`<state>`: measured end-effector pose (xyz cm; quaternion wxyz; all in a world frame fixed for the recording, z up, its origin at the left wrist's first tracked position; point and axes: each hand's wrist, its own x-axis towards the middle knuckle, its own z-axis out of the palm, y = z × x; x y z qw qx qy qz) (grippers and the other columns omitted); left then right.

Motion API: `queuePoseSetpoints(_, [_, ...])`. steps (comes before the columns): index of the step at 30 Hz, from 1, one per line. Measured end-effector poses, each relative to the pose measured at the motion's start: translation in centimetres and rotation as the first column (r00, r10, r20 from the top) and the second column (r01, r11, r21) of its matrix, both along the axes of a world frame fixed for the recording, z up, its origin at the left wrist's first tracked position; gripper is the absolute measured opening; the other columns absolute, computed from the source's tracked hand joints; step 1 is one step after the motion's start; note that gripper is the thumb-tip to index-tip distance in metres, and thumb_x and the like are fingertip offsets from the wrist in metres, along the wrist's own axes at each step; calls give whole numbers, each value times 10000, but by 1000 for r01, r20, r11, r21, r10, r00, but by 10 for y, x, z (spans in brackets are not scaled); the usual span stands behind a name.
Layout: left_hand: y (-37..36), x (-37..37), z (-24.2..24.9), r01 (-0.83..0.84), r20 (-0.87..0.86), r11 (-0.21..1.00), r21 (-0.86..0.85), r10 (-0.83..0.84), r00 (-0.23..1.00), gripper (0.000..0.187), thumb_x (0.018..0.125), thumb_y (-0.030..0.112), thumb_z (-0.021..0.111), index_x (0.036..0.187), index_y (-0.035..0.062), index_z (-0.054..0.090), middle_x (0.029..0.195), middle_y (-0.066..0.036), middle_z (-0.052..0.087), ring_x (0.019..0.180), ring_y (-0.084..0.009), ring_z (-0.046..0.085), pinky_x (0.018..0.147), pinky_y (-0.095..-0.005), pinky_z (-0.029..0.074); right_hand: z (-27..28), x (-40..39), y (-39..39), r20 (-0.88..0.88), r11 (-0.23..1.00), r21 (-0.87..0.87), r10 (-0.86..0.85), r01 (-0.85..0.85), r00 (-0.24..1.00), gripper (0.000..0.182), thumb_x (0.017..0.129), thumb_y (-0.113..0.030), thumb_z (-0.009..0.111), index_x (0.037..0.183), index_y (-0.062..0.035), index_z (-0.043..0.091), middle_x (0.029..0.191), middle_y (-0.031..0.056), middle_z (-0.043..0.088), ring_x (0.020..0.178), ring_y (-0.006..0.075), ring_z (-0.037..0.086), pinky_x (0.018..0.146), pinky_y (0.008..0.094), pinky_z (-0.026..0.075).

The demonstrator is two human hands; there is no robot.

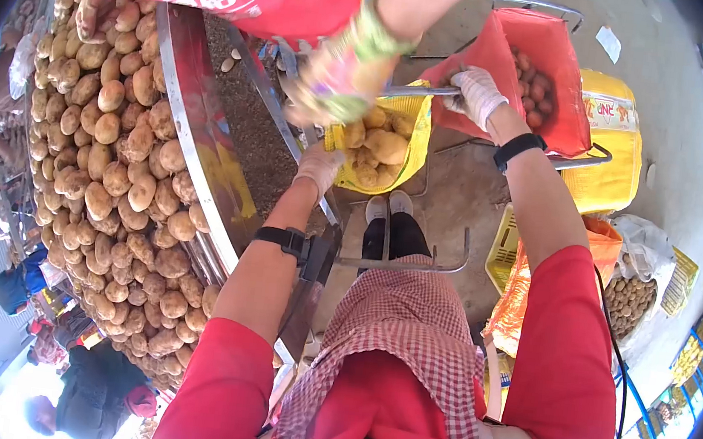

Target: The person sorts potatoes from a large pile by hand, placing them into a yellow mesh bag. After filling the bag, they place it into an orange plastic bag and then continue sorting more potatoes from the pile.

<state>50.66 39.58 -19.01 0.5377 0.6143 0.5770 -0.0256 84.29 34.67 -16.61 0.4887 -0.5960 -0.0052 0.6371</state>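
Note:
Both my hands wear pale gloves. My left hand (320, 167) is closed on the left edge of a yellow bag (417, 145), which hangs open with several potatoes (387, 146) in it. At the upper right, my right hand (478, 94) is closed near the end of a metal bar (420, 92) along the bag's top edge, beside a red bag (565, 105) holding small reddish potatoes (535, 86). Just above my left hand is a co-worker's patterned-sleeved forearm (355, 66), blurred by motion.
A large heap of potatoes (117, 169) lies on the left behind a metal rail (197, 143). A filled yellow sack (611, 153) stands at right, above an orange mesh bag (516, 297). A metal frame (423, 268) crosses before my legs.

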Motion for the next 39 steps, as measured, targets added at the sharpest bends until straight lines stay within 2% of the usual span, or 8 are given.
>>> queuePoseSetpoints(2, [-2,3,5,-129,50,988,-86,133,990,331,817,247,575,1023,10,680,911,-201,706,855,-369,657,784,-418,497,12,-3,5,830,981,101,8,-164,557,103,850,-20,627,927,-46,563,776,49,544,665,190,565,576,345,496])
queuePoseSetpoints(5, [-12,-6,-5,15,-7,999,-51,-16,1000,329,801,224,603,1040,12,684,901,-166,712,834,-316,665,768,-397,498,51,2,21,941,920,245,-148,-307,305,151,803,-79,675,923,-59,586,802,141,591,782,297,618,694,409,517])
queuePoseSetpoints(7, [-11,1,-6,-159,65,986,-58,163,985,348,784,219,636,1052,4,690,886,-128,712,821,-249,663,759,-376,498,81,-31,3,872,842,303,-434,-447,-227,274,797,-176,739,1003,-72,591,949,152,617,948,335,604,785,438,495])
queuePoseSetpoints(12, [-15,11,21,-176,86,970,-169,192,978,348,799,209,656,1059,-18,697,907,-85,711,846,-198,654,766,-349,497,47,-100,-72,876,858,-441,476,-262,84,956,716,-564,766,1403,-21,382,1349,189,525,1260,379,478,1053,472,398])
queuePoseSetpoints(16, [-12,11,36,-198,113,955,-222,227,967,231,816,173,648,974,5,670,780,-56,651,598,-167,574,538,-320,437,-9,-69,-69,488,627,-714,765,-311,420,598,876,-376,621,1329,4,528,1168,220,669,1114,361,640,913,468,509])
queuePoseSetpoints(18, [-10,16,43,-178,43,942,-284,198,979,152,827,150,643,923,32,651,722,-38,610,488,-151,518,426,-308,382,-16,-58,-86,345,366,-797,929,-482,134,310,878,-184,574,1128,-55,705,1077,162,721,1040,316,689,811,455,551])
queuePoseSetpoints(35, [-108,155,118,353,17,857,-376,-374,927,94,830,59,602,917,76,632,631,27,493,390,-75,385,353,-274,272,32,-85,-342,575,628,-650,775,-428,263,188,821,-152,614,893,-102,781,885,96,745,847,276,725,678,415,586])
queuePoseSetpoints(39, [-140,170,98,622,71,688,-374,-647,759,75,829,53,600,895,73,630,644,20,515,401,-79,417,352,-281,293,68,-136,-398,439,708,-681,598,-186,671,204,828,-166,612,927,-95,776,903,113,745,908,293,725,696,429,585])
